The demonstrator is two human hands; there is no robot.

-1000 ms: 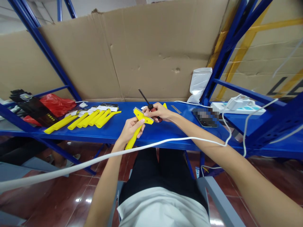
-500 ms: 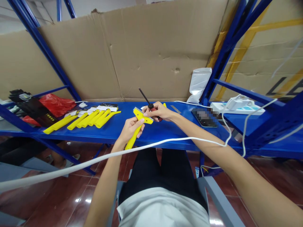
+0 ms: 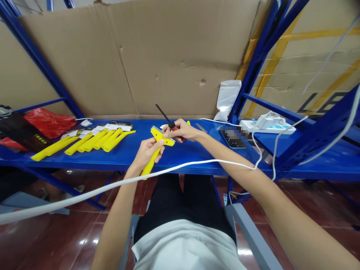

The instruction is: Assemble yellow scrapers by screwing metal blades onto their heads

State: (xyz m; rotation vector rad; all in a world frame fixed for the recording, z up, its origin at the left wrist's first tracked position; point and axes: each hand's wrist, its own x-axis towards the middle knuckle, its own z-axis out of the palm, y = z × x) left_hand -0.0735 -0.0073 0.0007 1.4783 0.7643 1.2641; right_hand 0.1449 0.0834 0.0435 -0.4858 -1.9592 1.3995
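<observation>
A yellow scraper [image 3: 151, 162] with a wide T-shaped head is tilted over the front of the blue table. My left hand [image 3: 148, 152] is wrapped round it just below the head, thumb on top. In my right hand [image 3: 182, 129] is a screwdriver [image 3: 163, 113] with a dark shaft and a red and black handle; the shaft points up and to the left, away from the scraper. The fingertips of my right hand also touch the scraper's head. Several more yellow scrapers [image 3: 94, 141] lie in a row at the left, their far ends on white and black cards.
A white cable [image 3: 180, 165] runs across in front of my forearms. At the right lie a phone [image 3: 233, 137] and a power strip [image 3: 281, 127]. A red plastic bag [image 3: 49, 122] and a black box sit at the left. Cardboard [image 3: 168, 56] stands behind the blue table [image 3: 197, 159].
The whole scene has shifted left in the picture as the head turned slightly right. Both hands keep their hold on the scraper and the screwdriver, with little other movement.
</observation>
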